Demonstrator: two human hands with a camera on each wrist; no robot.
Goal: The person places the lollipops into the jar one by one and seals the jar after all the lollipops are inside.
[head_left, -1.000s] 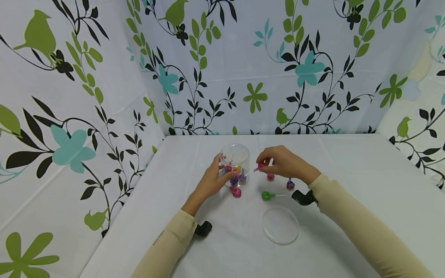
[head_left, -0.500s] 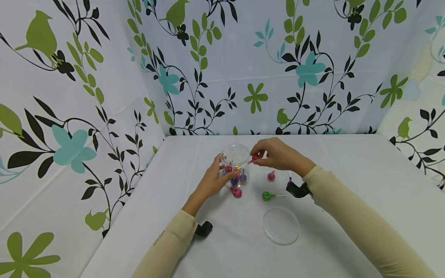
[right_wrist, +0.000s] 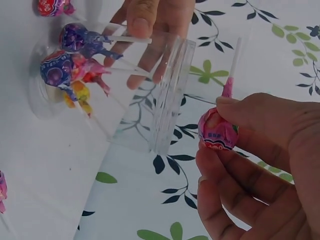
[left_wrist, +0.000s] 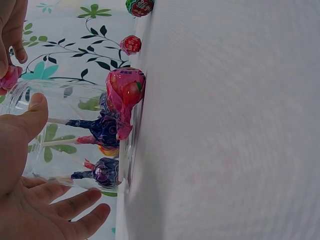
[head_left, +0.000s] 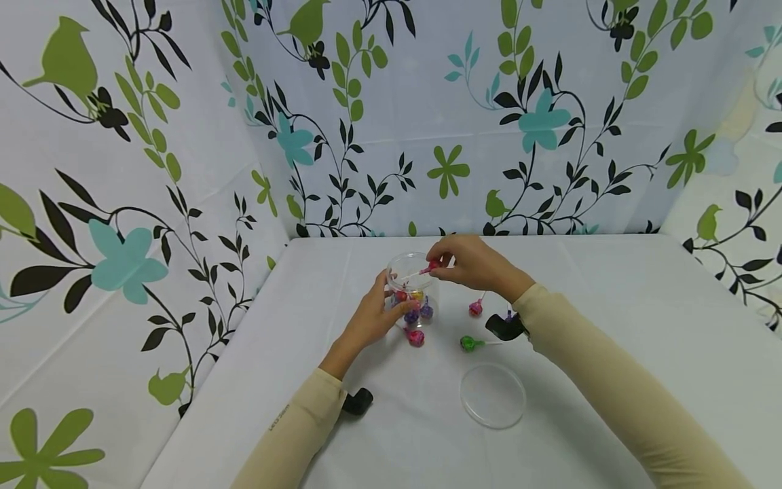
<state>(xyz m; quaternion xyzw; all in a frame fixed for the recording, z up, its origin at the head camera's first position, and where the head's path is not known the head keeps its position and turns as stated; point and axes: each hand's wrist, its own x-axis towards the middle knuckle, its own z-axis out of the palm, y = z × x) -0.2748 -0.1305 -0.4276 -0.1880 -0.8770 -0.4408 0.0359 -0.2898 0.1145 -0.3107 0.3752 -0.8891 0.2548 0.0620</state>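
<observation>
Pink-wrapped round lollipop [right_wrist: 218,132] seems light, slick, safest where my right fingers [right_wrist: 212,164] pinch its ball, left fingers [left_wrist: 80,205] gripping a clear plastic jar [right_wrist: 170,100].

L sleeve [head_left: 294,432] & pink lolly wrapper [right_wrist: 218,131] both printed, but txt too small/blurred to read

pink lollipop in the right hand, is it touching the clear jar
Apart: the right wrist view shows patterned backdrop in a plain gap between the pink lollipop, stick included, and the clear jar.
</observation>
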